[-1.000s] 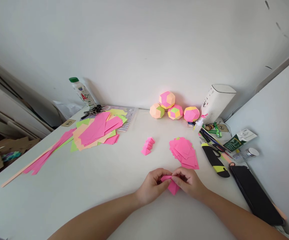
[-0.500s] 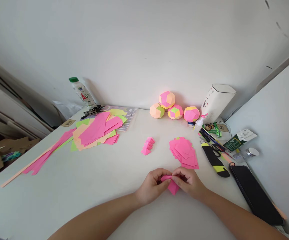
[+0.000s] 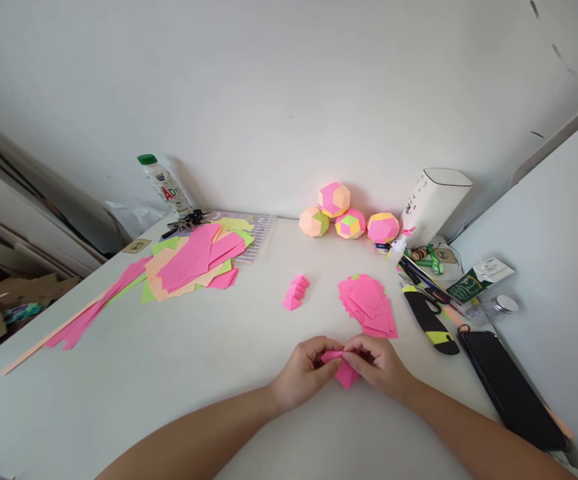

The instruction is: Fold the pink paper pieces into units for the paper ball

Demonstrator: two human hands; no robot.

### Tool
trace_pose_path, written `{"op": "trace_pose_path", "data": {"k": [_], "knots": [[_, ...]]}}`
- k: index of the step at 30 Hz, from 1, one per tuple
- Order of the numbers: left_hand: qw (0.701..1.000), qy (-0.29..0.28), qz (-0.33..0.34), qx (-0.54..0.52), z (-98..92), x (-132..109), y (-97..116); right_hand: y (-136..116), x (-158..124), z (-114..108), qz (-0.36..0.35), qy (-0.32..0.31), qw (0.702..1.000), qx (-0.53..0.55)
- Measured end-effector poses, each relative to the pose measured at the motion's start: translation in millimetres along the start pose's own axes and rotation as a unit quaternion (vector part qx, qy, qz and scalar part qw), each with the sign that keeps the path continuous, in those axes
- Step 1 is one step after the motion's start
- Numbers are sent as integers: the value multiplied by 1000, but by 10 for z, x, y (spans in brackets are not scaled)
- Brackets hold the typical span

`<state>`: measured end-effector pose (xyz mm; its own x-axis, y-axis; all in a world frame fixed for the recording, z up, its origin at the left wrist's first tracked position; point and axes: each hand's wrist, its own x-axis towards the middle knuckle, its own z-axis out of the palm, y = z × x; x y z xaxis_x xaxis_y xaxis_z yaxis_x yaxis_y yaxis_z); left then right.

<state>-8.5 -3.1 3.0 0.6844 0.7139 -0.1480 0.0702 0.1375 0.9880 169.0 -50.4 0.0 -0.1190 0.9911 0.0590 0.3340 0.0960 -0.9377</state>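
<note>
Both my hands meet low over the white table (image 3: 179,373), pinching one small folded pink paper piece (image 3: 345,375) between them. My left hand (image 3: 305,372) grips its left side with curled fingers. My right hand (image 3: 379,365) pinches its top right edge. Just beyond my right hand lies a stack of pink paper squares (image 3: 369,304). A short row of folded pink units (image 3: 295,291) sits a little further back, to the left.
Loose pink, peach and green sheets (image 3: 193,260) spread at the back left by a bottle (image 3: 163,183) and keys (image 3: 183,222). Several paper polyhedra (image 3: 349,217) stand by the wall. A white box (image 3: 433,203), scissors (image 3: 431,313), a dark phone (image 3: 511,390) crowd the right.
</note>
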Motion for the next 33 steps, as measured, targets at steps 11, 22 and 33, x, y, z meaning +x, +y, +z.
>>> {"op": "trace_pose_path", "data": {"k": [11, 22, 33], "knots": [[995, 60, -48, -64, 33, 19, -56, 0, 7, 5, 18, 5, 999, 41], [994, 52, -71, -60, 34, 9, -35, 41, -3, 8, 19, 32, 999, 12], [995, 47, -41, -77, 26, 14, -60, -10, 10, -3, -9, 14, 1000, -3]]}}
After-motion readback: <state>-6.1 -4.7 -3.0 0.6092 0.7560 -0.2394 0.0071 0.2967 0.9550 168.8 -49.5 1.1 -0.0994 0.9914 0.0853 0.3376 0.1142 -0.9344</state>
